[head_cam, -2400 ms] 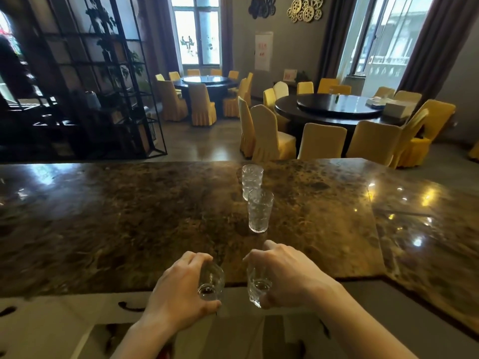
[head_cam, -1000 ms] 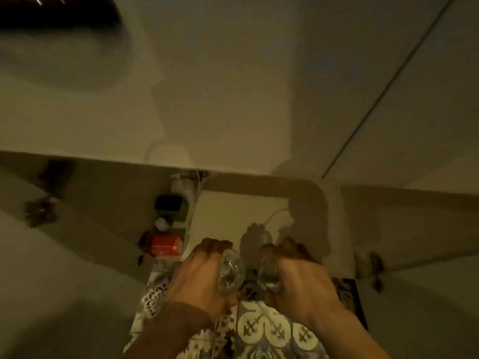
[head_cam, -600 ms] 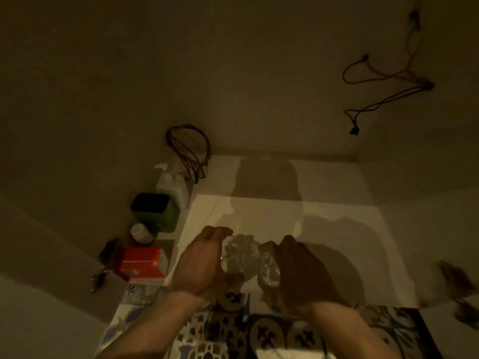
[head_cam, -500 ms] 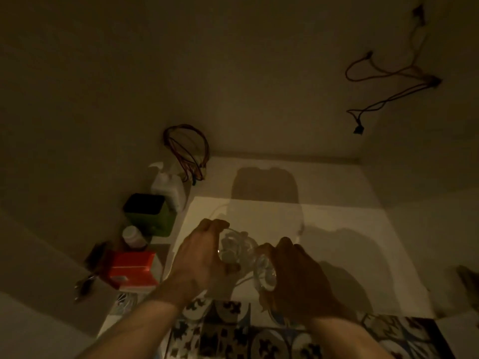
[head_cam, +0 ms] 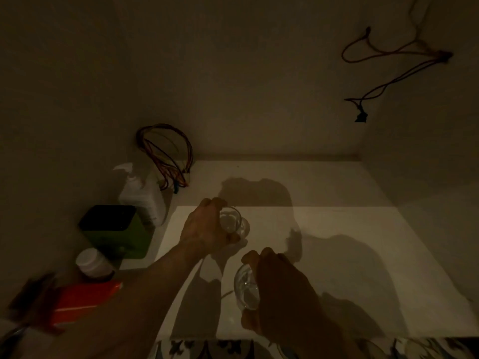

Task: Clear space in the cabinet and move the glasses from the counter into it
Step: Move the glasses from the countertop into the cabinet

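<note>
- Glass, far (head_cam: 230,222): left hand (head_cam: 207,229) wraps it low over the cabinet floor (head_cam: 350,255).
- Glass, near (head_cam: 246,287): right hand (head_cam: 282,288) clasps it, tilted.
- Both likely light, slick, breakable; hold around the sides.

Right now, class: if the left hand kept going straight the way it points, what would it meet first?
Probably nothing soon: the left hand, holding a glass, points over the bare cabinet floor toward the back wall. The wire bundle sits left of that line, though depth is unclear.
</note>
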The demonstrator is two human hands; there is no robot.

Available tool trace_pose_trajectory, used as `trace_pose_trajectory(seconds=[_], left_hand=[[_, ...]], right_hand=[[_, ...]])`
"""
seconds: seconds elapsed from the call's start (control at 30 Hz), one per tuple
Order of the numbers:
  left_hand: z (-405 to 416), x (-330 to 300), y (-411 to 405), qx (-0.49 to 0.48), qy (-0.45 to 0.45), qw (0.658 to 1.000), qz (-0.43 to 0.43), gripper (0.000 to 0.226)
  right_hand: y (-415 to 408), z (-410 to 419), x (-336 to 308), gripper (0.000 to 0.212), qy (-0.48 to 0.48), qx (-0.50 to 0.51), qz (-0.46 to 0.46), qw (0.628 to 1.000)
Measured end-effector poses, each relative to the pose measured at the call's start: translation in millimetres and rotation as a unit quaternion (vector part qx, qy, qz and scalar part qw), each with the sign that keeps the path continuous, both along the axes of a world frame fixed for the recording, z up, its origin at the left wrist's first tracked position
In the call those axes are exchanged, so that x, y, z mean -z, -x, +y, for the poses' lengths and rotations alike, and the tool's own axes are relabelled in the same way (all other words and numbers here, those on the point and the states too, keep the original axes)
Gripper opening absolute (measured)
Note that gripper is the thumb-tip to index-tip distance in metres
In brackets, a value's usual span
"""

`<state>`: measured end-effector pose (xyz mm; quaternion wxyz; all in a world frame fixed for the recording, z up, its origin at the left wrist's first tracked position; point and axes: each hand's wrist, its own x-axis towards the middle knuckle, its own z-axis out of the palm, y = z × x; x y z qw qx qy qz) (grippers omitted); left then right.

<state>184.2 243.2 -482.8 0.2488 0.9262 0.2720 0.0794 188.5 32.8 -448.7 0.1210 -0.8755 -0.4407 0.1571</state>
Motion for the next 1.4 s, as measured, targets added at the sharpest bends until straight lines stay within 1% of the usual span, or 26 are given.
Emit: trace_pose_trajectory(seconds=[0.17,0.4,0.57,0.63,0.7,0.77,0.83,0.87,0.9,0.97,1.03,1.1,1.23,1.4], left_hand=[[1,14,-12,0.01,0.012,1.0,0.01,0.096],[12,13,-15,-0.004,0.003,1.0,0.018,0.098],[17,15,-16,0.02,-0.002,0.999,0.026,0.088],[17,18,-15,0.032,-0.006,0.999,0.022,0.087],[17,19,-13,0.041,-0.01,0.999,0.019,0.092],[19,17,-11,0.052,-0.006,0.998,0.027,0.104],[21,14,-7,0.061,0.02,0.998,0.026,0.118],[23,12,-4,0.062,0.031,0.998,0.013,0.119],[25,10,1,0.057,0.038,0.998,-0.006,0.115],[31,8,13,0.034,0.037,0.998,-0.039,0.1],[37,6,27,0.017,0.019,0.998,-0.056,0.083],[42,7,40,0.007,0.008,0.998,-0.066,0.07],[45,11,56,-0.013,-0.001,0.998,-0.058,0.06],[39,13,66,-0.011,-0.011,0.999,-0.049,0.056]], right_hand=[[0,2,0,0.078,0.014,-0.014,-0.002,1.0],[2,10,-1,0.078,0.025,-0.025,-0.019,0.999],[4,14,2,0.081,0.021,-0.028,-0.033,0.999],[5,16,3,0.082,0.017,-0.029,-0.035,0.999],[6,19,4,0.084,0.017,-0.031,-0.033,0.999],[7,23,5,0.086,0.017,-0.033,-0.031,0.999],[8,27,6,0.086,0.012,-0.033,-0.033,0.999],[9,30,6,0.085,0.007,-0.031,-0.033,0.999],[10,34,7,0.084,0.002,-0.029,-0.032,0.999],[13,41,9,0.084,-0.006,-0.024,-0.033,0.999],[15,50,12,0.086,-0.013,-0.016,-0.031,0.999],[15,56,15,0.087,-0.013,-0.016,-0.028,0.999],[16,60,22,0.089,-0.014,-0.014,-0.028,0.999],[14,62,26,0.09,-0.034,-0.012,-0.029,0.999]])
